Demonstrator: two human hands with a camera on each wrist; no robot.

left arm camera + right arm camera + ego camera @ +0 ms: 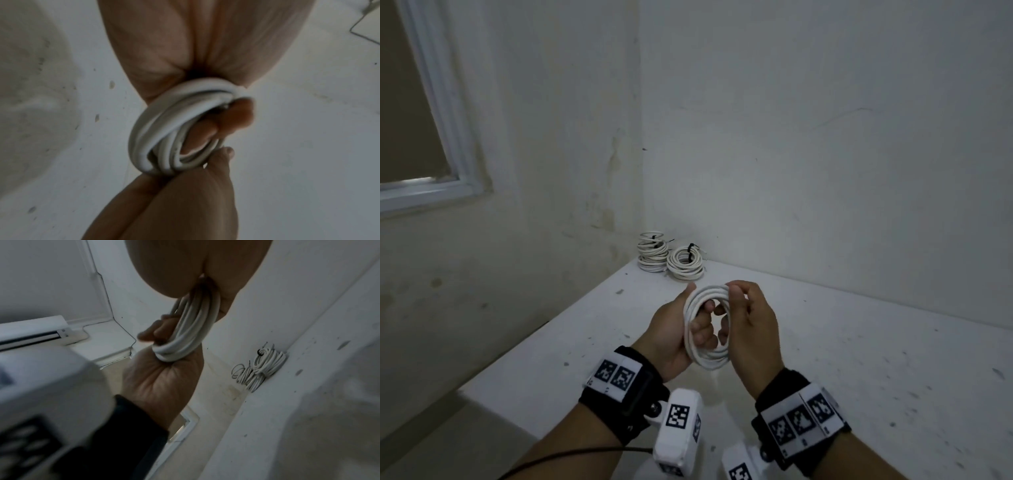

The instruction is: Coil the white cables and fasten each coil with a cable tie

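**Colours and patterns observed**

Held coil (707,329): white. Two tied coils (671,257): white, with black ties (690,249). Desk (859,359): white, flecked with dark specks. Wristbands (626,394): black, carrying white tags with black-and-white square code patterns. Walls (825,137): off-white, stained.

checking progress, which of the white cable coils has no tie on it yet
The coil held in both hands: no black tie shows on it. The coils stacked in the corner and the coil beside them each carry a black tie.

Black wrist straps (625,394) carry white camera modules (678,431) (checkered black-and-white tags (803,419)).
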